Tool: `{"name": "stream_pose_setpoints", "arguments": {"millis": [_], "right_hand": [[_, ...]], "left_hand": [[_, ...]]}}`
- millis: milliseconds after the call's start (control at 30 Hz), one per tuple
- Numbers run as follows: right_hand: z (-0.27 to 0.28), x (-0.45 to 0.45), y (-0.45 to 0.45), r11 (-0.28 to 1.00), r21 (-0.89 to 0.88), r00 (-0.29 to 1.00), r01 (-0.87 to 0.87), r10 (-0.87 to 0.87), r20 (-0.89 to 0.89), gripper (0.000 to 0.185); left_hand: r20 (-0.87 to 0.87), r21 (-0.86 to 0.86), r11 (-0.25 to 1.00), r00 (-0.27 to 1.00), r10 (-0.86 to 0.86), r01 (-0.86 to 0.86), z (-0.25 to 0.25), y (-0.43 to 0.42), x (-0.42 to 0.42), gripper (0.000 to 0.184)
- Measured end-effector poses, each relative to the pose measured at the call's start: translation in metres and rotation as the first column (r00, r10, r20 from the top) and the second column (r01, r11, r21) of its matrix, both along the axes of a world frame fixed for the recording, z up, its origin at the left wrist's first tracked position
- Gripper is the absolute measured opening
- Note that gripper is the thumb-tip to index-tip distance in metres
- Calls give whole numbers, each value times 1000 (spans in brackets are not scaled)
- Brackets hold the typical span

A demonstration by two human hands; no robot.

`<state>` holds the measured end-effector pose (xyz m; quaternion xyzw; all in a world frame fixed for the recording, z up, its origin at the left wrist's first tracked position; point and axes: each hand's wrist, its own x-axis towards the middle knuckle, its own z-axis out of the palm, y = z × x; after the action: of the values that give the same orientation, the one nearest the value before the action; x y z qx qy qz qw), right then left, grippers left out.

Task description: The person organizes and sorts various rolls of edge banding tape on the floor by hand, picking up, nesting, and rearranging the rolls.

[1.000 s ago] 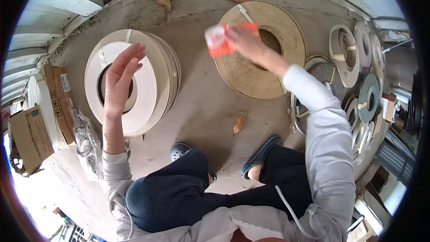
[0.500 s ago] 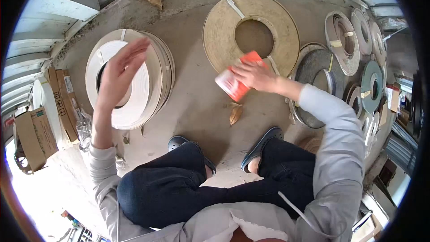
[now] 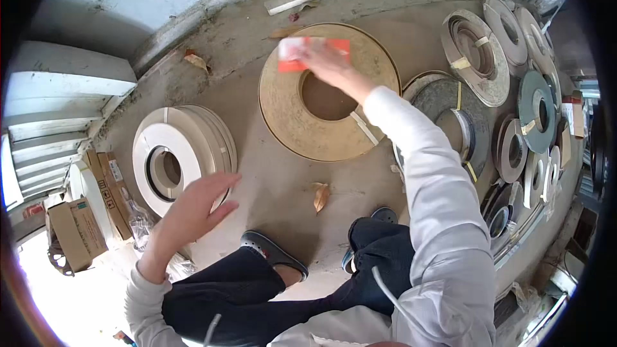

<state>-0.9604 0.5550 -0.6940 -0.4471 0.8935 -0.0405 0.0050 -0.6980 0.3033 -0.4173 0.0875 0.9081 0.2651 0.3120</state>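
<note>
Red and white in the head view, one flat piece (image 3: 290, 55) is gripped by my right hand (image 3: 326, 64), fingers blurred, over the far side of one tan roll (image 3: 281, 109); it looks light and pliable, best held by an edge, the roll heavy, best held through its hole. My left hand (image 3: 196, 212), open and empty, is near one stack of pale rolls (image 3: 187, 155).

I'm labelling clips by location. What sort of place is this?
Probably a storeroom or workshop: many rolls of coiled strip lie about the floor, boxes sit to one side, and a dry leaf lies there too.
</note>
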Motion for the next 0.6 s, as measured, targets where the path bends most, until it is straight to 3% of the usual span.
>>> {"name": "stream_pose_setpoints", "arguments": {"millis": [33,67,100,133,167,200,267,300,333,367,400,433,467,533,567,600], "right_hand": [[20,-3,41,928,-207,923,311,-346,-166,24],[49,1,96,674,-604,905,424,-291,311,32],[59,-4,152,820,77,800,567,-571,187,31],[59,-18,205,774,378,807,507,-581,108,30],[52,-10,254,762,150,759,630,-645,89,31],[49,-19,251,763,154,760,627,-643,93,31],[43,-27,227,503,-294,576,813,-767,283,29],[50,-15,186,567,91,536,818,-811,236,32],[35,10,150,770,148,667,621,-618,416,28],[25,46,102,792,-133,766,596,-512,389,25],[23,81,80,850,-442,828,287,12,561,23],[83,95,68,893,-447,579,59,334,744,29],[80,92,57,890,-451,581,74,329,744,29],[64,73,43,824,-490,786,284,92,611,33],[47,65,48,823,-488,780,291,91,618,33],[21,50,58,883,-356,886,305,-127,445,29]], "left_hand": [[18,4,993,993,-118,118,1,0,4,43],[16,-4,993,992,-122,122,4,-10,13,43],[128,-61,997,991,49,-42,8,-27,23,44],[225,-131,972,948,223,-198,8,-34,25,45],[227,-135,972,949,220,-193,0,-34,21,45],[127,-149,979,979,161,-142,-16,-32,19,45],[-57,-187,982,998,18,-29,-45,-21,16,46],[-38,-182,983,999,10,-17,-51,-10,16,46],[27,-78,996,999,-47,49,-57,5,12,45],[67,27,994,992,-106,105,-62,19,5,44],[101,129,979,980,-173,159,-64,27,-4,43],[102,127,977,978,-183,170,-63,26,-8,43],[146,56,989,979,-143,136,-60,21,-13,44],[221,-95,994,975,-37,59,-54,11,-17,45],[230,-96,993,972,-38,62,-51,12,-14,45],[187,-106,994,982,-17,38,-49,12,-13,45]]}}
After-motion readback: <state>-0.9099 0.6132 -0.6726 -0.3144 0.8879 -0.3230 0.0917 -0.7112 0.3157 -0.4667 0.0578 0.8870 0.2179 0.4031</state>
